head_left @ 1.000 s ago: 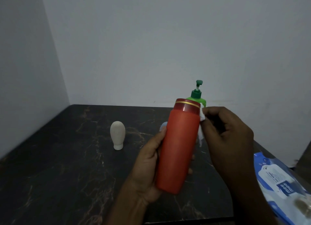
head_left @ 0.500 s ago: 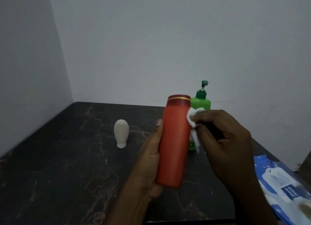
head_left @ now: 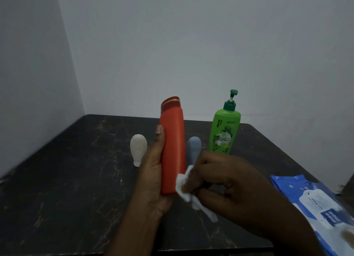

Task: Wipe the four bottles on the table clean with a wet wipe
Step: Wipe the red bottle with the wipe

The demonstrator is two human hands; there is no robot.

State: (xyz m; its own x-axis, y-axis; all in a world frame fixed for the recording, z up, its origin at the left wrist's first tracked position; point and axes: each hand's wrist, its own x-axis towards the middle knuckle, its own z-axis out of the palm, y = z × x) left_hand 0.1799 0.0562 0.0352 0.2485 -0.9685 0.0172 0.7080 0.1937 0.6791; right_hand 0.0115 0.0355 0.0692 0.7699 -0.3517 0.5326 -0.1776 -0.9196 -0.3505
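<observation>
Dark veined stone bench (head_left: 76,179), grey walls. Left hand (head_left: 153,179) grips tall red plastic bottle (head_left: 172,150), upright over bench. Right hand (head_left: 226,183) pinches white wet wipe (head_left: 184,188), now at bottle's base; second ago near cap. Full side stroke likely done. Green pump bottle (head_left: 223,133) stands behind, wiping state unclear.

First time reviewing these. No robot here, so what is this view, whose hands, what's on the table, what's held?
There is no machine: a person works with bare hands, filmed by one camera on their head, looking forward and down. The left hand grips a red bottle roughly upright; the right hand pinches a white wet wipe against its lower side. On the dark table stand a small white bottle, a small grey-blue bottle and a green pump bottle; a blue pack of wipes lies at the right.
</observation>
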